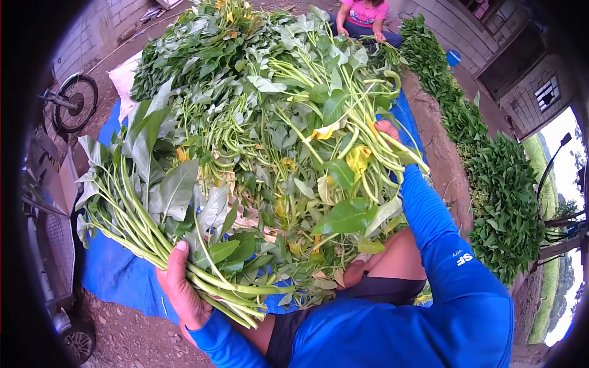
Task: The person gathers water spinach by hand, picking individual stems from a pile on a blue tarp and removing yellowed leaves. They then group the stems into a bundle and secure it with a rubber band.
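My left hand (pixel 180 287) is closed around the stems of a bunch of water spinach (pixel 138 211), low on the left. Its broad leaves fan up and away, and the cut stem ends stick out to the right of my fist. On the right, my right hand (pixel 388 130) is wrapped round other water spinach stems (pixel 362 138), partly covered by them. Yellow leaves (pixel 358 159) hang among these stems. Between and beyond my hands lies a large heap of water spinach (pixel 245 116), with loose leaves and stems close to my lap.
A blue tarp (pixel 116 270) lies under the heap. At the back, another person (pixel 365 15) in a pink shirt sits handling greens. A long row of bundled greens (pixel 491 178) runs down the right. Wheeled vehicles (pixel 75 104) stand at the left, by a block wall (pixel 92 37).
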Action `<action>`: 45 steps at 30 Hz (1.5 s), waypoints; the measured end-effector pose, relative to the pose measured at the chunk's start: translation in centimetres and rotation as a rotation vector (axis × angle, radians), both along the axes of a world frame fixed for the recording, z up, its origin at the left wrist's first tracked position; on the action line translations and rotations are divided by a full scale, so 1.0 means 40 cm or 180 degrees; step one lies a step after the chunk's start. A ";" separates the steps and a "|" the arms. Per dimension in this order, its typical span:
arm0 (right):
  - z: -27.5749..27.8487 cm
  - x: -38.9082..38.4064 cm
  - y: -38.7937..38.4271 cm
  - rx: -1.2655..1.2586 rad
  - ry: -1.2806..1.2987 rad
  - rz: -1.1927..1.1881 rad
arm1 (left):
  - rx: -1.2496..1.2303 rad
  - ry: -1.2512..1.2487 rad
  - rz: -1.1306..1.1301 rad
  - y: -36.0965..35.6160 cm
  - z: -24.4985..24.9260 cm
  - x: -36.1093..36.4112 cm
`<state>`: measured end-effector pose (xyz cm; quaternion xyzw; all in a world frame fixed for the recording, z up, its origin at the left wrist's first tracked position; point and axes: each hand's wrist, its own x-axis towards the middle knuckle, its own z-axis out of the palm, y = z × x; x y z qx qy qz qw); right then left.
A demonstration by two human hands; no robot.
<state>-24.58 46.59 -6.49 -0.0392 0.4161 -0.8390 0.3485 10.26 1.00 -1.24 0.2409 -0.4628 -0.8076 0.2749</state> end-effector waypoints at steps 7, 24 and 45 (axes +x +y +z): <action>-0.435 0.158 0.114 0.4307 -0.1072 -0.0065 | -0.0056 -0.0282 -0.0045 -0.006 0.033 0.004; -0.356 0.421 -0.438 0.4450 0.3165 -0.0843 | -0.0155 -0.0370 -0.0304 -0.032 -0.015 -0.008; 0.153 0.445 -0.263 0.1750 0.1158 -0.1219 | 0.0205 -0.0491 -0.0864 -0.047 -0.109 -0.020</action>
